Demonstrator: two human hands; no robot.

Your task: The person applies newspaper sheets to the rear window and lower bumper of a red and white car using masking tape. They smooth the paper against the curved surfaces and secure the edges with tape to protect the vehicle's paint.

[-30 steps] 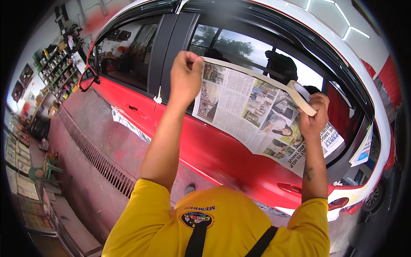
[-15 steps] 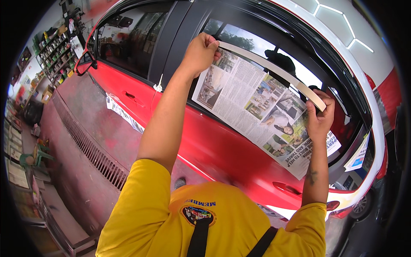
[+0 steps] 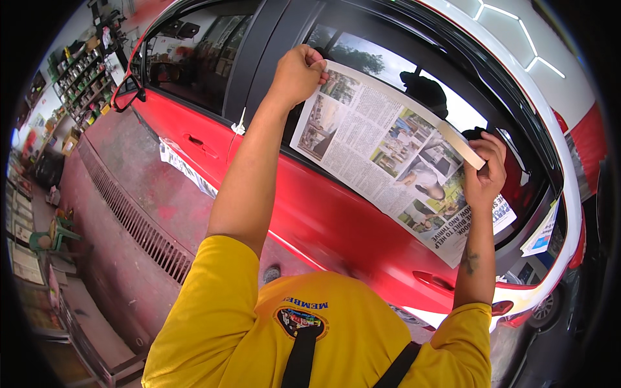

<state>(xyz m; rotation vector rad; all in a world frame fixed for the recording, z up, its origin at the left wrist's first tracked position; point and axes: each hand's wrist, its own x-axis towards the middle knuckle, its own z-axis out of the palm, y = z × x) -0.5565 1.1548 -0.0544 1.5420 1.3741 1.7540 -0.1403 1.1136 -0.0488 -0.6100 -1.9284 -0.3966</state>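
Note:
A sheet of newspaper (image 3: 362,139) hangs against the rear side window (image 3: 414,84) of a red car, covering its lower part and some of the door below. Along the sheet's upper edge runs a pale strip of masking tape (image 3: 460,146), which looks flat on the left and stands off toward the right end. My left hand (image 3: 299,77) is closed, pinching the upper left corner where tape and paper meet. Lower on the right, my right hand (image 3: 485,173) pinches the other end of the tape between thumb and fingers. Some of the sheet's right side is behind my right hand and forearm.
The red door (image 3: 336,220) stands close in front of me. Farther left are the side mirror (image 3: 129,94), a floor grate (image 3: 139,223) and shelves of cans (image 3: 81,87). More paper (image 3: 543,229) hangs by the car's rear, and another sheet (image 3: 184,167) along the front door's lower part.
The tape strip, which bowed away from the newspaper, now lies closer along its upper edge. My left hand moved slightly left and up; the right stayed nearly in place.

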